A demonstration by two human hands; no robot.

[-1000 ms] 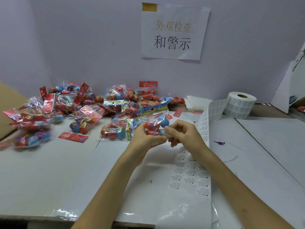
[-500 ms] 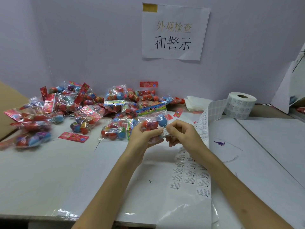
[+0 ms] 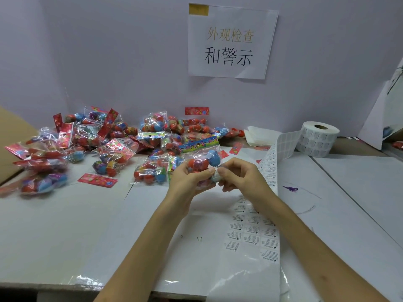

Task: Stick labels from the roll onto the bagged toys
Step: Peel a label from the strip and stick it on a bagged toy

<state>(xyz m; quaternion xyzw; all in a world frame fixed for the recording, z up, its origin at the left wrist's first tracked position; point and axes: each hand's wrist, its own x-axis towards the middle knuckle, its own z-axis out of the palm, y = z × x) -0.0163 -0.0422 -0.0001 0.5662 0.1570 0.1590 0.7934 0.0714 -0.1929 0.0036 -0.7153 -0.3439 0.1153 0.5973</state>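
My left hand [image 3: 189, 182] grips a clear bag of red and blue toy eggs [image 3: 201, 160] with a colourful header card, held above the table's middle. My right hand [image 3: 239, 176] pinches a small white label [image 3: 216, 176] against the bag's right side, thumb to thumb with the left. A white label roll [image 3: 317, 139] stands at the back right. Its unrolled strip of printed labels [image 3: 253, 232] runs toward me under my right forearm. A heap of bagged toys [image 3: 104, 144] lies at the back left.
A paper sign with Chinese characters [image 3: 231, 41] hangs on the back wall. Folded white backing paper [image 3: 260, 136] lies beside the roll. A loose red header card [image 3: 97, 180] lies on the white table sheet [image 3: 65, 232]. A brown cardboard edge [image 3: 11, 144] is at far left.
Both hands have lifted the bag a little and turned it more upright. The right hand's fingers have shifted onto the label at the bag's side.
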